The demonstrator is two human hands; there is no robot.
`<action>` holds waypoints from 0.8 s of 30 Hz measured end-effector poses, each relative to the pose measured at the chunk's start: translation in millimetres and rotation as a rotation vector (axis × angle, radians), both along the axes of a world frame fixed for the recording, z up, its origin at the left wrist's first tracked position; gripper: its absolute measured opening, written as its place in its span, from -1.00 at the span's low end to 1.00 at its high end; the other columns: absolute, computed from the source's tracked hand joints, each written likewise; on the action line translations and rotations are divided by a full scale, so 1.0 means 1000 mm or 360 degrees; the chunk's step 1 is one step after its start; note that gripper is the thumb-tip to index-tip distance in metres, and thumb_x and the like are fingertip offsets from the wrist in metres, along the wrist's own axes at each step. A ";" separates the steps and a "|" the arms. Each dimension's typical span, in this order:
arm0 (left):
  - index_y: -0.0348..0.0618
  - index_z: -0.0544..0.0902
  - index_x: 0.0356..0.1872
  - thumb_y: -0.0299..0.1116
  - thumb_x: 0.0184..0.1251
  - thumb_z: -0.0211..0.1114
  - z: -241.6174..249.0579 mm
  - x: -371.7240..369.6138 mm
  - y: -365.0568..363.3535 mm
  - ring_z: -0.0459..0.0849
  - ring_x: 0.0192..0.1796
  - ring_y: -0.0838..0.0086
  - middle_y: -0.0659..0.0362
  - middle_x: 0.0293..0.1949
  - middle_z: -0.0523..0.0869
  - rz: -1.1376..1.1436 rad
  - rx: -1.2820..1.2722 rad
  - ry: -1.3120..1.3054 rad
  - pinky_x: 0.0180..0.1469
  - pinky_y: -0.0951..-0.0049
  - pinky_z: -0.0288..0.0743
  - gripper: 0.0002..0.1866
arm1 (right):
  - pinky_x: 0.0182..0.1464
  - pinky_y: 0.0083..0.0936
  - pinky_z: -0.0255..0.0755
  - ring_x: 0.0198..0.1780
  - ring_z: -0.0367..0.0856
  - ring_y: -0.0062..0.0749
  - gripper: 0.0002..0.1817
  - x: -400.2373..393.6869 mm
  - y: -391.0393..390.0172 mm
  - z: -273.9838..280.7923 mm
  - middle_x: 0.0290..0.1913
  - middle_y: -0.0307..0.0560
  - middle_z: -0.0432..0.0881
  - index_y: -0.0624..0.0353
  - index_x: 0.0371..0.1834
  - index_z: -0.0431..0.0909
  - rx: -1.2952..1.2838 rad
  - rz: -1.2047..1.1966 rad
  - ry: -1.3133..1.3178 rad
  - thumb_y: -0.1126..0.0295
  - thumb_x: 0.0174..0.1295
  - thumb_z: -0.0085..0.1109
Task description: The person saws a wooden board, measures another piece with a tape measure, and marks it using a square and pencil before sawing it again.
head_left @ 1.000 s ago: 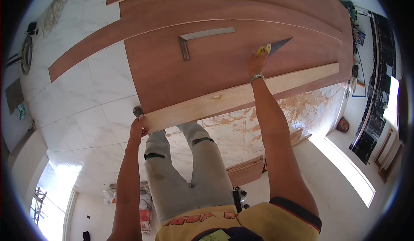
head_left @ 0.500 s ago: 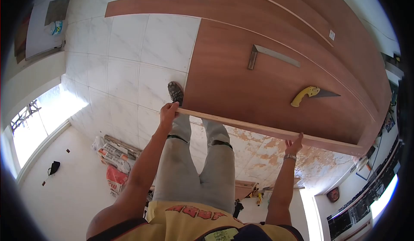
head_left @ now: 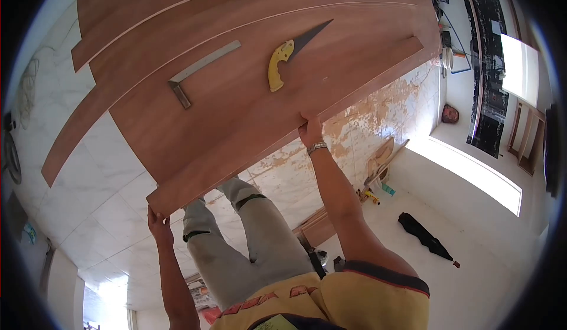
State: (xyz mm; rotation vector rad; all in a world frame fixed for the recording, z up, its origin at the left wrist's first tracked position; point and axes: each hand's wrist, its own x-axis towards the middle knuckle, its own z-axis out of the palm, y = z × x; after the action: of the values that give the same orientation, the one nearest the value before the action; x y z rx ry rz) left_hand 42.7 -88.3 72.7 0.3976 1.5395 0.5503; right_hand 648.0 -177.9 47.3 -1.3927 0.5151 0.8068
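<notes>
A long, narrow strip of brown plywood lies along the near edge of a large plywood sheet, its broad face up. My left hand is closed on the strip's left end, fingers partly hidden beneath. Further right, my right hand grips the near edge, thumb on top. On the sheet, a folding-type pruning saw with a yellow handle points its dark blade up and right. A try square rests to the saw's left.
Another long plywood strip overhangs the sheet at the left. Marble-look tiles cover the floor, and brown residue marks those at the right. A black folded umbrella appears at the lower right.
The view has turned, so the sheet and tools appear shifted left. The held strip showed its thin edge before; now its broad face shows. Both hands still hold it.
</notes>
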 end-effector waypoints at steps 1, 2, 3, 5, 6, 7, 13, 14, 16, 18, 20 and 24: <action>-0.20 0.20 0.60 -0.60 0.53 0.01 0.006 0.009 0.010 0.47 0.44 0.23 -0.01 0.47 0.39 -0.0063 -0.0025 0.0073 0.48 0.18 0.36 -0.38 | 0.04 -0.29 0.63 -0.03 0.67 -0.32 -0.71 0.004 0.002 -0.002 -0.07 -0.16 0.67 0.17 -0.02 0.57 -0.0010 0.0026 -0.0012 0.57 0.19 0.30; -0.21 0.22 0.59 -0.60 0.53 0.01 0.012 0.014 0.019 0.47 0.44 0.24 0.00 0.46 0.40 -0.0121 -0.0050 0.0157 0.48 0.20 0.37 -0.38 | 0.03 -0.25 0.65 -0.02 0.69 -0.27 -0.70 0.006 0.007 -0.007 -0.06 -0.13 0.67 0.20 0.00 0.56 -0.0019 0.0057 -0.0013 0.54 0.19 0.30; -0.21 0.23 0.58 -0.61 0.53 0.01 0.006 0.008 0.023 0.48 0.43 0.24 0.00 0.45 0.40 -0.0169 -0.0041 0.0137 0.48 0.20 0.38 -0.39 | 0.02 -0.21 0.66 -0.02 0.70 -0.22 -0.69 0.004 0.009 -0.014 -0.06 -0.09 0.67 0.23 0.02 0.56 -0.0027 0.0083 -0.0003 0.52 0.20 0.30; -0.21 0.24 0.58 -0.62 0.52 0.00 -0.020 -0.011 0.023 0.48 0.43 0.26 0.01 0.43 0.42 -0.0258 -0.0022 0.0098 0.48 0.21 0.39 -0.39 | 0.03 -0.16 0.66 -0.02 0.70 -0.17 -0.70 0.017 0.005 -0.029 -0.05 -0.06 0.67 0.22 0.02 0.56 -0.0065 0.0262 0.0147 0.46 0.22 0.30; -0.22 0.25 0.57 -0.63 0.52 -0.01 -0.022 -0.014 0.028 0.48 0.43 0.26 0.01 0.42 0.42 -0.0247 -0.0005 0.0092 0.48 0.21 0.39 -0.40 | 0.04 -0.14 0.65 -0.02 0.71 -0.15 -0.70 0.022 0.001 -0.032 -0.05 -0.04 0.67 0.22 0.02 0.56 -0.0086 0.0348 0.0206 0.44 0.23 0.30; -0.23 0.26 0.56 -0.63 0.51 -0.01 -0.025 -0.011 0.032 0.48 0.43 0.27 0.00 0.41 0.43 -0.0232 0.0012 0.0072 0.48 0.22 0.39 -0.40 | 0.06 -0.12 0.64 0.01 0.69 -0.14 -0.68 0.025 0.001 -0.032 -0.03 -0.03 0.66 0.22 0.04 0.54 -0.0143 0.0397 0.0217 0.39 0.25 0.28; -0.26 0.36 0.47 -0.62 0.37 0.10 -0.039 0.006 0.036 0.65 0.23 0.28 -0.01 0.29 0.55 -0.0238 0.0140 0.0244 0.25 0.31 0.61 -0.40 | -0.30 -0.08 0.71 -0.23 0.76 0.06 -0.49 0.037 0.027 0.004 -0.09 0.16 0.65 0.41 0.16 0.46 -0.1108 0.1131 0.0235 0.14 0.39 0.14; -0.26 0.37 0.45 -0.61 0.34 0.13 -0.044 0.010 0.034 0.69 0.16 0.28 -0.02 0.23 0.59 -0.0285 0.0176 0.0374 0.18 0.32 0.65 -0.39 | -0.41 -0.22 0.69 -0.36 0.75 -0.04 -0.50 0.043 0.023 -0.003 -0.12 0.13 0.68 0.34 0.17 0.48 -0.1412 0.1481 0.0031 0.11 0.39 0.15; -0.19 0.41 0.44 -0.58 0.33 0.16 -0.047 0.031 0.028 0.74 0.04 0.26 -0.06 0.13 0.67 -0.0414 0.0270 0.0732 0.00 0.32 0.69 -0.40 | -0.43 -0.41 0.66 -0.38 0.74 -0.34 -0.56 0.016 0.065 0.063 -0.10 0.03 0.72 0.21 0.23 0.56 -0.1193 0.1505 -0.0419 0.19 0.40 0.17; -0.17 0.43 0.46 -0.50 0.29 0.20 -0.046 0.058 0.022 0.75 0.07 0.25 -0.10 0.09 0.73 -0.0415 0.0475 0.0801 0.12 0.25 0.63 -0.36 | -0.18 -0.49 0.65 -0.23 0.74 -0.43 -0.59 -0.017 0.127 0.144 -0.10 -0.05 0.73 0.15 0.24 0.58 -0.0747 0.1395 -0.0546 0.16 0.46 0.19; -0.10 0.52 0.41 -0.49 0.24 0.20 -0.030 0.084 0.033 0.71 0.12 0.10 -0.07 0.08 0.73 -0.0585 0.0471 0.0932 0.20 0.16 0.57 -0.38 | -0.02 -0.53 0.62 -0.19 0.74 -0.43 -0.65 -0.058 0.183 0.223 -0.12 -0.05 0.74 0.27 0.16 0.60 -0.0233 0.1343 -0.0919 0.22 0.54 0.13; -0.12 0.67 0.22 -0.52 0.23 0.21 -0.007 0.089 0.081 0.56 0.22 0.08 -0.03 0.02 0.67 -0.1244 0.0715 0.0747 0.29 0.16 0.48 -0.52 | 0.11 -0.30 0.58 -0.20 0.72 -0.31 -0.60 -0.161 0.269 0.385 -0.18 0.05 0.67 0.41 -0.07 0.55 0.0882 0.1529 -0.1810 0.25 0.61 -0.18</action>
State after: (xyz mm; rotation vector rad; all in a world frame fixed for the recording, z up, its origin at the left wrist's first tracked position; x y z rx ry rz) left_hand 131.3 -7.8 66.1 1.4802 1.5291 0.1725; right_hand 487.1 91.2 432.2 -1.2794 -1.2478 0.6506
